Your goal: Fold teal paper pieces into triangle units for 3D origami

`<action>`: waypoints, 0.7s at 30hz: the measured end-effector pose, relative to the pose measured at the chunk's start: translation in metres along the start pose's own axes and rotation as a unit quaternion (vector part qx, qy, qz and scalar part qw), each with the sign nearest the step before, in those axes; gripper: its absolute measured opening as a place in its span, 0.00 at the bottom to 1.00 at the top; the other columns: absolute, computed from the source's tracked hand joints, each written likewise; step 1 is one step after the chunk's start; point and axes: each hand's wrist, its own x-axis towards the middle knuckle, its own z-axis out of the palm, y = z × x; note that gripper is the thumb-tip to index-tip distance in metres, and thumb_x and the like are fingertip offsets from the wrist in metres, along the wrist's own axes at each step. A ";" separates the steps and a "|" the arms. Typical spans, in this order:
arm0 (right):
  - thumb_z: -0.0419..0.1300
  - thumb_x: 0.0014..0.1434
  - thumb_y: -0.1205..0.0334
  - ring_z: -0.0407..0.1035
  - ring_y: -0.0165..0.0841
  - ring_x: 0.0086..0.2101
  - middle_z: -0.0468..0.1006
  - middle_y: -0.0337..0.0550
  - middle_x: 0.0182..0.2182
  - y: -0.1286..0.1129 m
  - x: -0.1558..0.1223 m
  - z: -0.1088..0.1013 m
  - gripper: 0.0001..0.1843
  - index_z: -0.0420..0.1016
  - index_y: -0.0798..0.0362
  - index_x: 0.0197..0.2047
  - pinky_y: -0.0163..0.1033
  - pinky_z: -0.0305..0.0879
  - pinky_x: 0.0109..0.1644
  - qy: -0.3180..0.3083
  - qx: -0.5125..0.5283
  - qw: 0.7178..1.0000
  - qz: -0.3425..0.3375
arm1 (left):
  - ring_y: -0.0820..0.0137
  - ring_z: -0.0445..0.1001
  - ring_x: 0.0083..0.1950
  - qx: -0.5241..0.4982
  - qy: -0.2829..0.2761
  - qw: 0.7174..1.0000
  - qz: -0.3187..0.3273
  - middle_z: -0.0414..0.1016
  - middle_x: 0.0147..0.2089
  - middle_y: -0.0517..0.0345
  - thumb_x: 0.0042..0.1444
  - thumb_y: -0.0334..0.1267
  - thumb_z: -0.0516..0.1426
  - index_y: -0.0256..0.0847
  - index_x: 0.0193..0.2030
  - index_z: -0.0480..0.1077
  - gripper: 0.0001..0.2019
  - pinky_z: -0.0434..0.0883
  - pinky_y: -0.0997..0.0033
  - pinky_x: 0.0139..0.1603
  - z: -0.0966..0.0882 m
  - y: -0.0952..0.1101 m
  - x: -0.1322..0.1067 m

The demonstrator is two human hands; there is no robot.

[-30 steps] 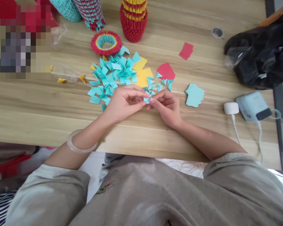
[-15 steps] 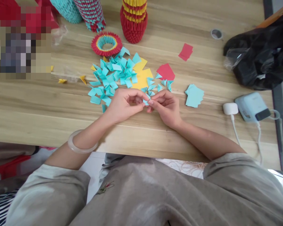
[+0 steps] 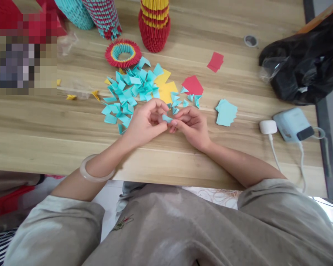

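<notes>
So the right hand [image 3: 195, 127] is pinching a blue piece [image 3: 167, 118] between thumb and fingers, and that piece is sitting right in the gap between the two hands. The left hand [image 3: 144, 125] is curling its fingers around the other end, thumb and index standing apart, but I honestly can't tell if it's gripping the paper or just hovering by it.

Just past the left hand, and spreading out to its left, a messy pile [image 3: 134, 80] of folded blue bits is lying on the table [image 3: 183, 162]. Beyond that pile a red-rimmed ring [image 3: 109, 54] is resting, and further off from the hand a red and yellow vase [image 3: 154, 35] is standing.

Some little triangles [image 3: 185, 103] are lying just beyond the right fingertips, with yellow sheets [image 3: 168, 91] and red sheets [image 3: 192, 85] lying near them. Off to the right of the right hand, a blue stack [image 3: 226, 112] is sitting, and well past it a white charger [image 3: 268, 127] is lying beside a blue box [image 3: 293, 125].
</notes>
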 end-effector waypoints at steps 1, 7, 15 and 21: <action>0.71 0.51 0.48 0.77 0.27 0.24 0.81 0.34 0.23 0.000 0.001 0.000 0.19 0.69 0.51 0.33 0.31 0.75 0.29 0.001 -0.001 1.000 -0.001 | 0.76 0.72 0.28 0.017 0.015 1.000 0.014 0.73 0.35 0.60 0.50 0.41 0.66 0.42 0.38 0.69 0.12 0.69 0.75 0.26 -0.001 0.001 0.000; 0.67 0.55 0.44 0.75 0.27 0.23 0.80 0.36 0.21 -0.001 0.004 -0.002 0.20 0.73 0.53 0.28 0.32 0.74 0.29 0.015 -0.012 1.000 0.008 | 0.71 0.77 0.40 0.087 0.040 0.989 0.115 0.79 0.38 0.56 0.54 0.36 0.63 0.41 0.31 0.79 0.03 0.74 0.71 0.41 -0.005 0.005 0.003; 0.69 0.53 0.45 0.73 0.26 0.25 0.79 0.37 0.22 0.000 0.004 -0.004 0.18 0.78 0.53 0.28 0.33 0.73 0.32 -0.012 -0.034 0.999 0.019 | 0.72 0.77 0.40 0.078 0.050 0.990 0.107 0.80 0.36 0.56 0.52 0.36 0.67 0.41 0.33 0.80 0.03 0.75 0.73 0.40 -0.005 0.000 0.004; 0.71 0.52 0.51 0.72 0.26 0.26 0.78 0.37 0.24 0.004 0.004 -0.005 0.16 0.76 0.54 0.29 0.33 0.70 0.32 -0.014 -0.027 0.999 0.014 | 0.74 0.77 0.35 0.054 0.040 0.993 0.101 0.81 0.36 0.55 0.50 0.33 0.67 0.39 0.33 0.81 0.03 0.73 0.78 0.33 -0.004 -0.001 0.004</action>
